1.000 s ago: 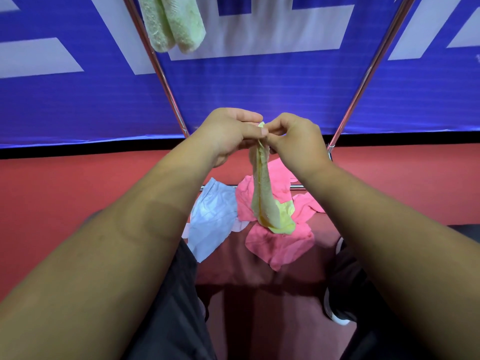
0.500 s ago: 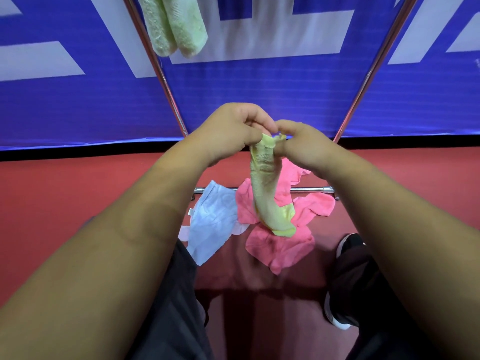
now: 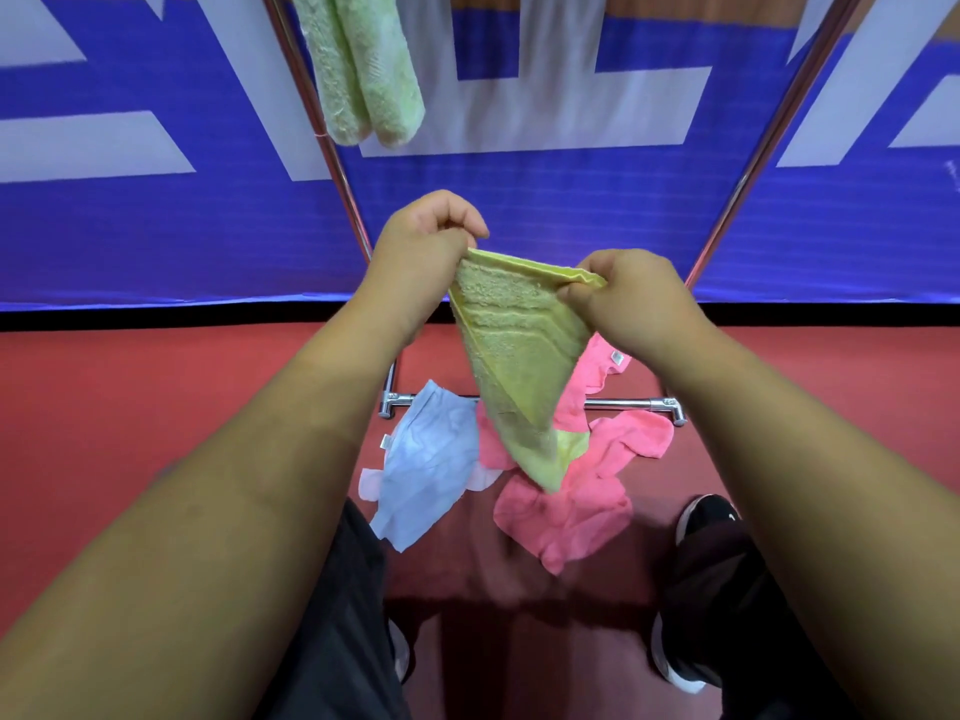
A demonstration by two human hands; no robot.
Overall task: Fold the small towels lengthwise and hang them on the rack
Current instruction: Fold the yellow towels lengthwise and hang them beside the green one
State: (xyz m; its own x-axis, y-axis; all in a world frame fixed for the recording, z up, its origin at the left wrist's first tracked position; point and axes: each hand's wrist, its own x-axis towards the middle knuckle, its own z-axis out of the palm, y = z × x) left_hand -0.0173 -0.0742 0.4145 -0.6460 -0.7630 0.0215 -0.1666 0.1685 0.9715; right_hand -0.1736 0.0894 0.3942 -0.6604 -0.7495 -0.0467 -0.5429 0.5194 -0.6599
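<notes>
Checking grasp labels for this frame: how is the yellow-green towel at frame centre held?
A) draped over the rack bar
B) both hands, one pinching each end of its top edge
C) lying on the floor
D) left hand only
B: the left hand and the right hand each pinch one end of the top edge of the yellow-green towel, and its lower corner hangs free in the air.
</notes>
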